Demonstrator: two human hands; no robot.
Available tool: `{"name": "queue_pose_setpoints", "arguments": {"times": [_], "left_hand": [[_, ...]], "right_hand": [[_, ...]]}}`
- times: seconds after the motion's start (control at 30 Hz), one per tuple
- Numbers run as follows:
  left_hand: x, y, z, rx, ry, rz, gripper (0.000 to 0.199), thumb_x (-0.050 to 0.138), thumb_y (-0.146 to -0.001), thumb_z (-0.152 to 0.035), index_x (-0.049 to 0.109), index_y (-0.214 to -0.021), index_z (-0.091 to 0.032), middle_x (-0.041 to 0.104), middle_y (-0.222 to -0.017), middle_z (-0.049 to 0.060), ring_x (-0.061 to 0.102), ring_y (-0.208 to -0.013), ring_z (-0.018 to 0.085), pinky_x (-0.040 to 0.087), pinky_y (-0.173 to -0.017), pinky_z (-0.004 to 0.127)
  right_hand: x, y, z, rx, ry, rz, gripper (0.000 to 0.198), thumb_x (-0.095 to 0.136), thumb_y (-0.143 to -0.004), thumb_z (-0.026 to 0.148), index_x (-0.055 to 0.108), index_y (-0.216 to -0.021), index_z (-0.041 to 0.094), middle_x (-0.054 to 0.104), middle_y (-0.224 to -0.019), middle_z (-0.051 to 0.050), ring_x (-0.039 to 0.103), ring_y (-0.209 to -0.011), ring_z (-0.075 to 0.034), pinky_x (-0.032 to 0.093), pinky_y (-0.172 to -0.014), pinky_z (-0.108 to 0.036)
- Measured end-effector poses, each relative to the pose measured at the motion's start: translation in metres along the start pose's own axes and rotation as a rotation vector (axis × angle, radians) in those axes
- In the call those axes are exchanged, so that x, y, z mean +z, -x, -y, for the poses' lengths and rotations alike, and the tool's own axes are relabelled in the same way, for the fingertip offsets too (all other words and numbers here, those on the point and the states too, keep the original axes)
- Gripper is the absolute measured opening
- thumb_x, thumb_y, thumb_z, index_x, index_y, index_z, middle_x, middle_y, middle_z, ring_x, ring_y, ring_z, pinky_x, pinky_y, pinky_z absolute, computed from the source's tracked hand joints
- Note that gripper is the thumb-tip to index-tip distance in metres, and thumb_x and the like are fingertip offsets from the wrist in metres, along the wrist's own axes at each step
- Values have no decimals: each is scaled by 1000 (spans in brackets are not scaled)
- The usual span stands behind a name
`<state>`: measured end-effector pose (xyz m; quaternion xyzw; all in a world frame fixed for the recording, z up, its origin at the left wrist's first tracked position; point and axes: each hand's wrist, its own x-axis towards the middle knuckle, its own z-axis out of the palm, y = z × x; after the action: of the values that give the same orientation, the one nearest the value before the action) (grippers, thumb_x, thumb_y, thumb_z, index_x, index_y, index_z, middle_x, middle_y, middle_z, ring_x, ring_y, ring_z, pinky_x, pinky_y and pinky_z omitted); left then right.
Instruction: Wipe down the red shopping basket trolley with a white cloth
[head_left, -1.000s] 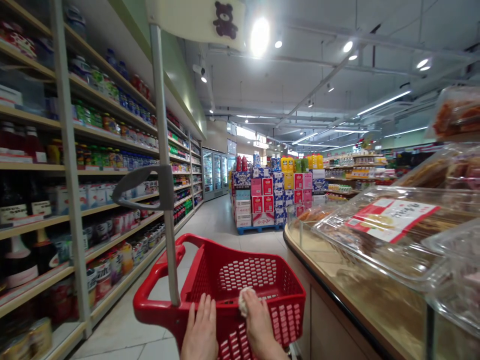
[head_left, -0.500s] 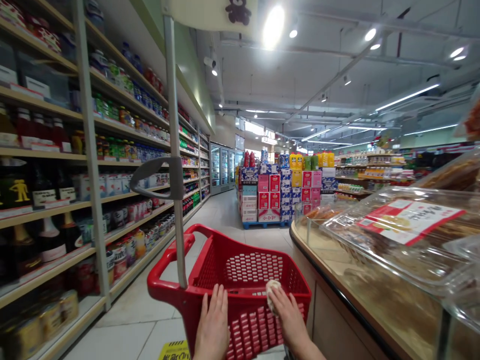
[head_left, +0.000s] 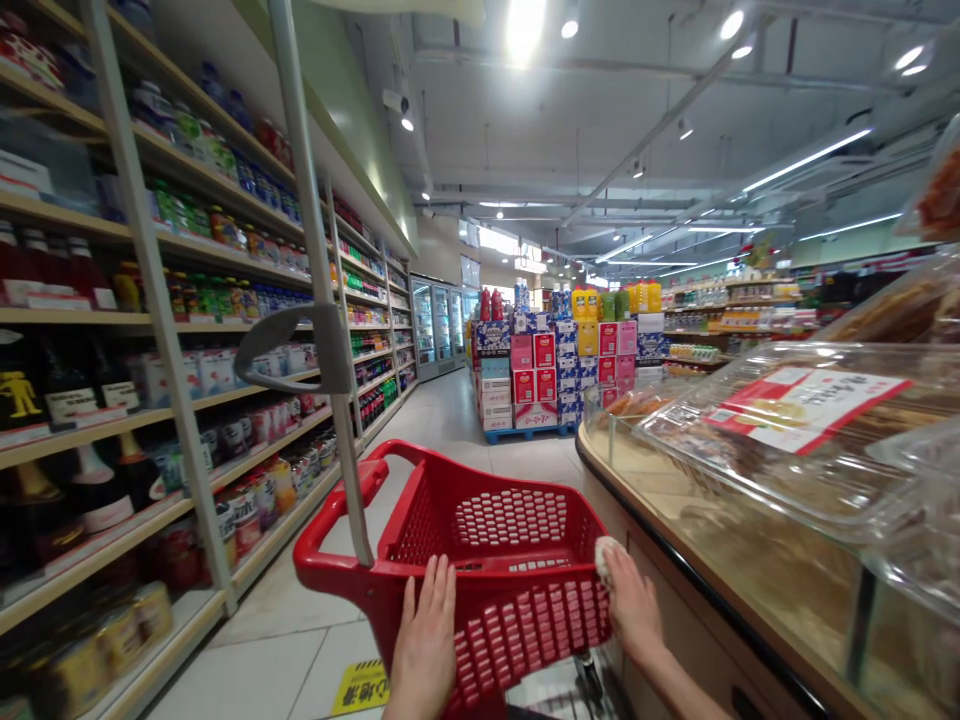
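A red plastic shopping basket cart [head_left: 525, 640] with perforated sides stands in front of me; nothing shows inside the part I can see. My left hand [head_left: 427, 635] lies against its near side at the rim, fingers stretched out flat. At the basket's right corner, my right hand [head_left: 631, 600] presses a crumpled white cloth [head_left: 603, 562] onto the rim. Much of the cloth is hidden under the fingers. A metal pole with a grey handle [head_left: 326, 348] rises from the basket's left end.
Shelves of bottles and cans [head_left: 247, 330] line the left. To the right stands a display counter [head_left: 720, 590] with clear plastic food boxes [head_left: 810, 410]. Stacked drink cartons [head_left: 536, 370] stand ahead on a blue pallet. A yellow floor sign [head_left: 361, 687] lies below the basket.
My right hand has slid the cloth rightward along the rim to the basket's right corner. My left hand stays at nearly the same spot. The view has shifted slightly.
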<state>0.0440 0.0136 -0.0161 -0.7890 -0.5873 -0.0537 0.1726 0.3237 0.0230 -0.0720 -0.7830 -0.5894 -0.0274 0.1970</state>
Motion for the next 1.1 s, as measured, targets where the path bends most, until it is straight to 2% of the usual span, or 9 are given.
{"name": "queue_pose_setpoints", "arguments": {"times": [0.07,0.23,0.4,0.6,0.77,0.83,0.97,1.03,1.1], "left_hand": [[-1,0,-2,-17,-21,8,62,34,-68,-14,27,-130,-11,20,-140,7,16,-130,22,15,-105,44],[-1,1,-3,-1,-60,-11,61,34,-70,-15,25,-131,-11,21,-140,7,15,-130,22,13,-105,44],[-1,2,-3,11,-57,6,61,35,-71,-19,25,-131,-11,19,-141,8,13,-131,22,13,-105,43],[-1,2,-4,14,-44,6,62,36,-71,-20,24,-131,-12,17,-141,8,13,-131,22,12,-105,44],[-5,1,-6,24,-35,27,64,38,-70,-18,23,-132,-11,16,-142,10,10,-131,24,10,-105,44],[-6,1,-8,20,-29,35,65,39,-69,-18,23,-132,-11,16,-142,11,9,-131,25,9,-105,45],[-7,2,-9,40,-22,25,65,40,-69,-18,24,-132,-12,15,-142,11,9,-131,25,9,-105,44],[-7,3,-9,48,-19,24,65,40,-69,-18,24,-132,-13,14,-142,10,10,-131,24,9,-105,44],[-7,3,-9,46,-17,26,66,41,-69,-18,24,-132,-13,15,-142,11,9,-131,24,10,-105,44]], "right_hand": [[0,2,4,69,-29,-22,54,27,-77,4,39,-128,17,33,-136,-9,30,-125,-21,28,-98,-43],[1,9,20,-402,-133,-31,60,28,-74,-1,40,-127,27,35,-135,-2,27,-126,-16,23,-101,-41],[-3,7,19,-3,-91,-29,53,29,-77,4,41,-127,14,33,-136,-12,30,-125,-22,27,-98,-45],[12,18,35,-474,-137,-38,60,28,-76,0,38,-128,27,33,-136,-1,26,-127,-16,24,-101,-39],[3,14,32,-38,-121,-62,59,32,-72,1,39,-128,20,33,-136,-9,28,-126,-21,25,-98,-45],[3,18,44,-105,-141,-59,59,32,-73,1,39,-128,19,32,-137,-9,26,-127,-21,25,-98,-44],[7,26,53,-463,-131,-45,61,30,-75,-1,36,-129,26,30,-138,-3,22,-128,-16,21,-101,-41],[6,23,42,-357,-90,-50,60,29,-75,-1,38,-128,26,32,-137,-3,23,-128,-16,20,-101,-42],[4,18,32,-120,-64,-71,57,29,-76,1,40,-127,22,32,-137,-7,26,-127,-19,21,-100,-44]]}}
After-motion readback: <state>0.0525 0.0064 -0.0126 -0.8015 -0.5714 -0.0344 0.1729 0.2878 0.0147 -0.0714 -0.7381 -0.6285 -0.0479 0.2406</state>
